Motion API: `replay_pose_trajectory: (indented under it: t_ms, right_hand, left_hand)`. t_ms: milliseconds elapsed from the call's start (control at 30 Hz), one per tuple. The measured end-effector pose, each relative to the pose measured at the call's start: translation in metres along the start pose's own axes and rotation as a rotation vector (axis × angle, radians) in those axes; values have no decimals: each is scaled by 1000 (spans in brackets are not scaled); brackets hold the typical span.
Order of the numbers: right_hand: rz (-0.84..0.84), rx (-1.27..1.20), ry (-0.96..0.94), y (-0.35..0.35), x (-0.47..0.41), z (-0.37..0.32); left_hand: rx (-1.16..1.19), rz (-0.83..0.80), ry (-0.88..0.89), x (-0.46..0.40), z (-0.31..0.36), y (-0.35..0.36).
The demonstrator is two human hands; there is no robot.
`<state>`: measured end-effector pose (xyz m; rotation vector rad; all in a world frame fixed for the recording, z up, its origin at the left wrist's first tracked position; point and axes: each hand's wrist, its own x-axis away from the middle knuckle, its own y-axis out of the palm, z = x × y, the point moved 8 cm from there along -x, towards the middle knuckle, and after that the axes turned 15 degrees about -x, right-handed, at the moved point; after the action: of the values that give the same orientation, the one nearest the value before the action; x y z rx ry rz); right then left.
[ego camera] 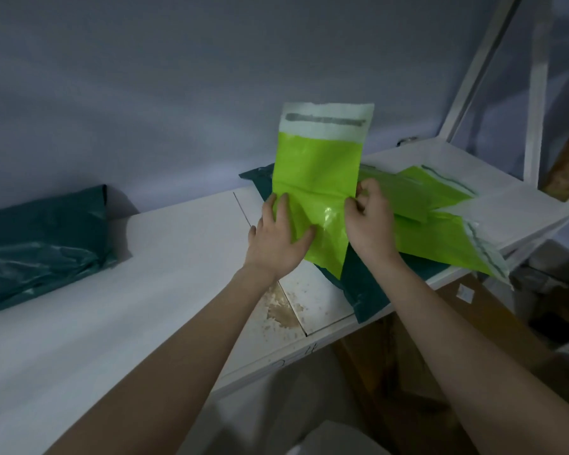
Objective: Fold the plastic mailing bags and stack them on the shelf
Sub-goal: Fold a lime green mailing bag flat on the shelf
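A lime-green mailing bag [317, 165] with a white flap at its top stands upright above the white shelf [165, 257]. My left hand [276, 238] grips its lower left part, thumb on the front and fingers over the edge. My right hand [370, 221] pinches its right edge. The bag's lower end is creased and bent toward me. More lime-green bags [440, 224] lie loosely spread on the shelf to the right. Beneath them lies a dark teal bag [365, 290].
A pile of dark teal bags [40, 238] sits at the shelf's left end against the wall. The shelf board has a brownish stain [280, 310] near its front edge. A white frame upright [536, 93] rises at the right. Cardboard boxes [473, 323] stand below.
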<state>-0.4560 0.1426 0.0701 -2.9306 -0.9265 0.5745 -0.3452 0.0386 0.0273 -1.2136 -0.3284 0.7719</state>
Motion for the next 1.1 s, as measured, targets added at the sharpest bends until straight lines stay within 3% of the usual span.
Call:
replay_pose_trajectory:
  t_ms: [200, 333, 433, 633, 867, 1100]
  right_hand:
    - [-25, -158, 43, 28, 14, -30]
    - [-28, -228, 60, 52, 27, -50]
    - [-58, -231, 54, 76, 38, -66]
    - [-110, -299, 42, 129, 67, -83]
    - [-176, -351, 169, 180, 97, -77]
    - [-294, -217, 155, 219, 131, -63]
  left_hand:
    - [289, 170, -184, 17, -43, -57]
    - [681, 120, -413, 36, -89, -84]
    - [1045, 50, -435, 59, -108, -100]
    - [1090, 105, -446, 103, -152, -131]
    - [1065, 115, -450, 142, -199, -145]
    - [1025, 160, -561, 176, -245, -125]
